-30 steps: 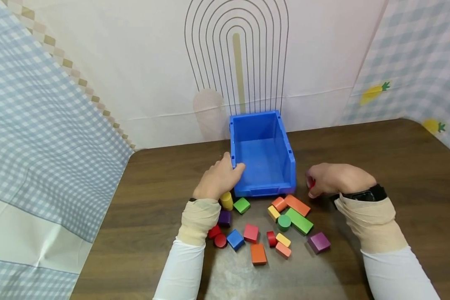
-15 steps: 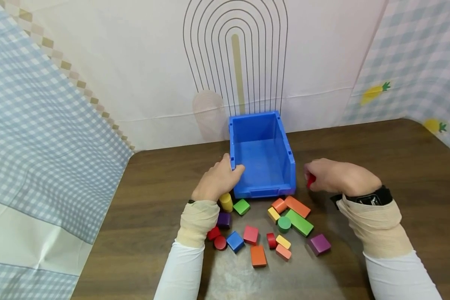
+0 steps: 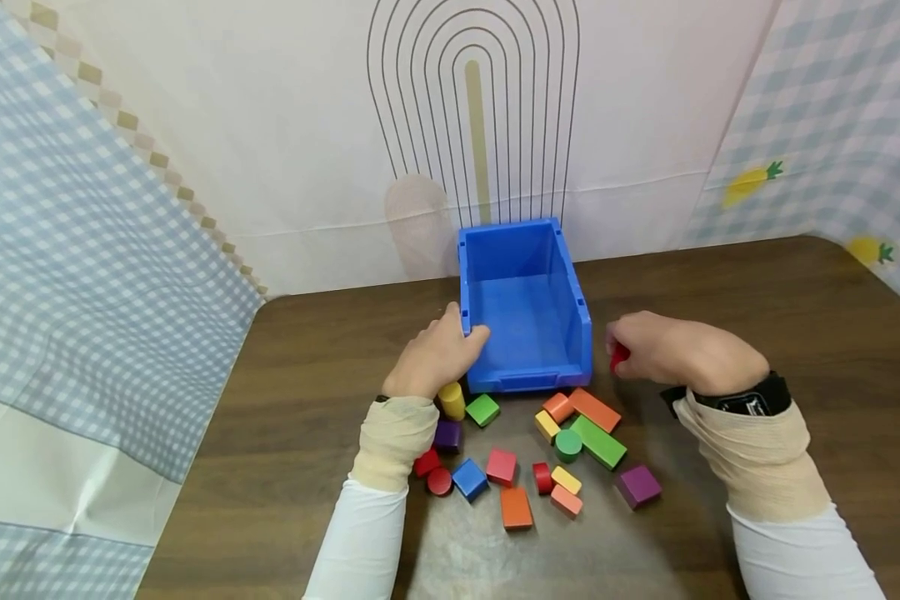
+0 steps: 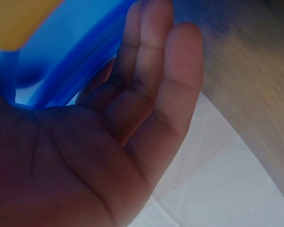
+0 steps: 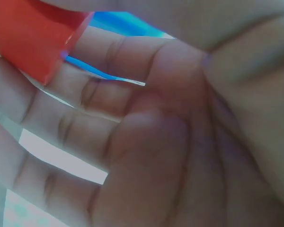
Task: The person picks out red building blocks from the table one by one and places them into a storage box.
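Red shows only in part: the red block [image 5: 35, 40], held by the right hand [image 3: 663, 354], is covered by the thumb and cut off at the frame edge in the right wrist view, and only a sliver appears in the head view. Its full shape, and whether it touches the bench [image 3: 307, 433], cannot be told. That grip pinches the block to the right of the blue bin [image 3: 585, 346], apart from it. The left hand [image 3: 435, 354] clasps the bin's left wall, thumb over the rim and fingers outside. A yellow shape [image 4: 16, 21] at the corner of the left wrist view is blurred and cropped.

Compared with a second ago, the right hand sits slightly farther up the bench and the red block with it; the left hand, the bin and the loose blocks [image 3: 502, 467] on the near side lie as they did.

The visible red sliver runs roughly near to far, but with its ends covered its long axis is uncertain. The bin's long axis runs near to far, its low front facing near.
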{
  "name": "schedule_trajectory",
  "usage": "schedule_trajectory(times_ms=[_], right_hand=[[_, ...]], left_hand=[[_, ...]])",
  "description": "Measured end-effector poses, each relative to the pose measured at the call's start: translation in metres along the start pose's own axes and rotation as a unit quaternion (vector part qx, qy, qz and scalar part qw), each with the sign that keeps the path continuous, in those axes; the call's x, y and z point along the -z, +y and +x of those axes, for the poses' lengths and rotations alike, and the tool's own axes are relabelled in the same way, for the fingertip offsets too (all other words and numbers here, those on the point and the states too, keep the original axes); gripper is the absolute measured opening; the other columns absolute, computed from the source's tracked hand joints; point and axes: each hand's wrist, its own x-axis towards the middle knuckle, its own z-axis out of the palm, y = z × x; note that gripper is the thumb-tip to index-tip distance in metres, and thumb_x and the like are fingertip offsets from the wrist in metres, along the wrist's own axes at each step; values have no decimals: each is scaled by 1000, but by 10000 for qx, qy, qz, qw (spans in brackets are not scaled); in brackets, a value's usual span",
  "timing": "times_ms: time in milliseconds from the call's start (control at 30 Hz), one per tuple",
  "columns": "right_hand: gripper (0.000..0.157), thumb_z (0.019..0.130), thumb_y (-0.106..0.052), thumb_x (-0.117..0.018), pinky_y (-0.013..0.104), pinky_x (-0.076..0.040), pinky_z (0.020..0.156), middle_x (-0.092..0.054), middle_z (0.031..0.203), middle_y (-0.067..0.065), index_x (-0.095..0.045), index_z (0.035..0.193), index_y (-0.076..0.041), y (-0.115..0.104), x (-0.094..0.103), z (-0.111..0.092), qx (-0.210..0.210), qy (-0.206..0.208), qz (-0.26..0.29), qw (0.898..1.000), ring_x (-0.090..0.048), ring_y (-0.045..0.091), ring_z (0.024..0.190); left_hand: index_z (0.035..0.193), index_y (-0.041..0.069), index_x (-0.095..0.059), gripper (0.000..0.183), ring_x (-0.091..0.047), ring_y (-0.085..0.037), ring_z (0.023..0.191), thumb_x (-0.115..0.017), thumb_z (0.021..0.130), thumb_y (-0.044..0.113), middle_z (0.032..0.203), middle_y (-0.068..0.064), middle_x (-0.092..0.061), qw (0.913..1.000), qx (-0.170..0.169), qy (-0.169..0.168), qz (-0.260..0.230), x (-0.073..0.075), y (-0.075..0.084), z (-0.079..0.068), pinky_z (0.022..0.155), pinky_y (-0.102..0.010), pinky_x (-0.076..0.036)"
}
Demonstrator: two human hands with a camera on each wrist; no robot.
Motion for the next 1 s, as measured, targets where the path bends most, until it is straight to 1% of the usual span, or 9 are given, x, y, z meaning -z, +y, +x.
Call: schedule_trajectory(times_ms=[133, 333, 467, 633, 867, 1000], right_hand=[[10, 95, -5, -71, 33, -50, 70, -60, 89, 8, -64, 100, 1, -2, 2, -2, 52, 56, -60, 10000, -57, 24, 83], [15, 97, -7, -72, 35, -54, 71, -62, 94, 11, -66, 105, 3, -7, 4, -6, -39, 103, -98, 9999, -59, 25, 85], [16, 96, -6, -73, 36, -56, 72, -60, 96, 12, -67, 107, 4, -10, 6, -10, -7, 266, -120, 9996, -59, 26, 87], [13, 96, -4, -74, 34, -53, 71, -58, 95, 12, -66, 104, 2, -13, 8, -12, 94, 402, -90, 9991, -57, 25, 85], [11, 95, -3, -74, 33, -53, 69, -57, 94, 11, -67, 102, 1, -19, 10, -15, 126, 502, -64, 9986, -57, 24, 83], [12, 96, -4, -75, 34, -54, 70, -58, 94, 11, -67, 104, 2, -22, 10, -17, 154, 526, -56, 9985, -58, 25, 83]], left_hand=[[167, 4, -23, 82, -56, -34, 136, -41, 102, 51, 164, -15, -44, 10000, 2, -59, 10, 0, 1, 0, 117, -54, -42], [167, 5, -23, 82, -51, -35, 142, -41, 102, 51, 166, -15, -42, 10000, 30, -63, -2, 0, 0, 1, 119, -55, -39], [167, 5, -23, 81, -52, -36, 141, -41, 102, 51, 165, -15, -42, 10000, 43, -61, -7, 1, 1, 1, 119, -55, -39], [167, 6, -23, 81, -53, -35, 139, -41, 102, 51, 164, -15, -43, 10000, 74, -49, 17, 1, 0, 0, 118, -56, -41], [167, 6, -23, 81, -52, -36, 140, -41, 102, 51, 165, -15, -43, 9999, 97, -44, 26, 3, -1, 0, 119, -56, -40], [168, 5, -22, 82, -52, -35, 141, -41, 103, 51, 166, -14, -42, 9999, 59, -90, 12, 2, 0, 0, 119, -55, -39]])
